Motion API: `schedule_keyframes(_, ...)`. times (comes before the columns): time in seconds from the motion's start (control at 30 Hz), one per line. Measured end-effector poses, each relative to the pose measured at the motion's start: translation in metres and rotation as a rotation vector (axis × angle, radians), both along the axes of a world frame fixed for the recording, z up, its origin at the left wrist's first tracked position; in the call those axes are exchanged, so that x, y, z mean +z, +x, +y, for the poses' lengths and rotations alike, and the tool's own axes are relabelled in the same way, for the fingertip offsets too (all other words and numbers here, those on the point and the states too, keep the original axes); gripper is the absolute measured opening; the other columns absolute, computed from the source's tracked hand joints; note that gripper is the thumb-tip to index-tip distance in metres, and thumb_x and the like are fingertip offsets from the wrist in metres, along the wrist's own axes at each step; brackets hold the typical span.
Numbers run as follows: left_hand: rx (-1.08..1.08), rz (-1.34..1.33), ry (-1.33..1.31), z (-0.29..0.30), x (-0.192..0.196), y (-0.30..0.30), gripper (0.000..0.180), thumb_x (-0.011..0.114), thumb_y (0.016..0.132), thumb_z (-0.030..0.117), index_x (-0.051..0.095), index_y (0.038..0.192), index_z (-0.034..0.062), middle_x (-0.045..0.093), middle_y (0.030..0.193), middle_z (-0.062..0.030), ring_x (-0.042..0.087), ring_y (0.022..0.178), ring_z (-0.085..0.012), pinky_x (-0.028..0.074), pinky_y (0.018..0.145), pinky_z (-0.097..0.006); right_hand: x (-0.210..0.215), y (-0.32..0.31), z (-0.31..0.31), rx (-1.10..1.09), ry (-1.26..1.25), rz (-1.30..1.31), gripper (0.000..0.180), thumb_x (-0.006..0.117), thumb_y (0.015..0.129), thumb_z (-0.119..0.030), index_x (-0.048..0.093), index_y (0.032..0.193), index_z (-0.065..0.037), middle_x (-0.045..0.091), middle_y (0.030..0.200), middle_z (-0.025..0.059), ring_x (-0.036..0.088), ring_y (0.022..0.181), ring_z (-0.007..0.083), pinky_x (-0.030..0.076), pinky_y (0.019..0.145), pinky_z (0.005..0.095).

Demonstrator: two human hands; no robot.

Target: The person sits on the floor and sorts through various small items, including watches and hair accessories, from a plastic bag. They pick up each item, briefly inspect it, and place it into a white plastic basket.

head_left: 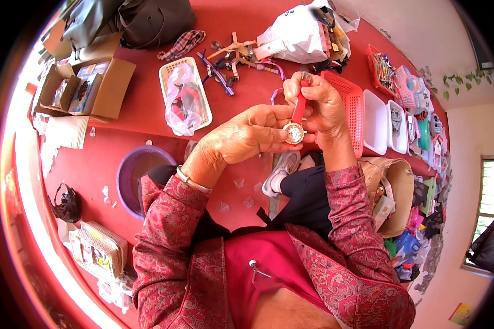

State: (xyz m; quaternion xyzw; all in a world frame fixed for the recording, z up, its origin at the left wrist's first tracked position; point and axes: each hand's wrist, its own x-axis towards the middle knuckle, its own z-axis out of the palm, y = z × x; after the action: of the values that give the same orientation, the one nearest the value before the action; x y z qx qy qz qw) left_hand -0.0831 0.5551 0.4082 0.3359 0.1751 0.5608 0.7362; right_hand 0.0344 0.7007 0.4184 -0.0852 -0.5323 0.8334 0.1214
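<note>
1. We see the left hand (247,134) closed around the round gold case of a wristwatch (294,132), its fingertips pinching the case from the left side
2. The right hand (318,101) grips the watch's red strap (299,104) above the case, fingers curled around it, so the strap runs upright between the two hands
3. The watch is held in the air above the red table (241,93), just in front of a red slotted basket (350,107), with the dial facing up toward us
4. A silver bangle (192,180) sits on the left wrist, and both forearms wear red patterned sleeves (170,219)
5. To the right of the red basket stand two white trays (376,122) side by side, with small goods packed beyond them
6. To the left of the hands lies a white slotted basket (167,74) holding a clear plastic bag (184,101)
7. Behind the hands we see a loose heap of watch straps (230,57) and a white plastic bag (293,33)
8. Farther left an open cardboard box (88,82) rests on the table, and a purple bowl (137,175) stands lower down beside the left arm
</note>
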Motion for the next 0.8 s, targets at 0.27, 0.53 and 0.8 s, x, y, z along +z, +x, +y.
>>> schedule_keyframes(0.27,-0.009,0.045,0.005,-0.003,-0.001,-0.003,0.045,0.05,0.084,0.01,0.035,0.124,0.0002,0.053,0.111,-0.0061,0.048,0.11,-0.0164,0.039,0.089,-0.029,0.002,-0.002,-0.003,-0.014,0.01,-0.012,0.015,0.051,0.072,-0.016,0.052,0.078,-0.003,0.05,0.072,0.0027,0.044,0.066,0.0079,0.036,0.06,0.0188)
schedule_keyframes(0.53,0.03,0.023,-0.021,-0.002,-0.005,-0.001,0.048,0.049,0.082,0.006,0.03,0.125,-0.0062,0.048,0.118,-0.0164,0.047,0.11,-0.0269,0.037,0.094,-0.041,-0.001,-0.004,-0.002,-0.01,-0.008,-0.026,0.015,0.052,0.073,-0.016,0.051,0.077,-0.002,0.047,0.069,0.002,0.038,0.057,0.0056,0.032,0.051,0.0172)
schedule_keyframes(0.8,0.25,-0.012,-0.187,0.006,0.004,-0.001,0.028,0.054,0.083,0.012,0.049,0.106,-0.003,0.058,0.099,-0.0099,0.056,0.091,-0.0138,0.046,0.08,-0.023,0.005,0.001,0.008,-0.16,-0.03,0.019,0.006,0.054,0.075,-0.006,0.055,0.08,-0.003,0.052,0.068,-0.0007,0.041,0.051,0.0023,0.031,0.046,0.0145)
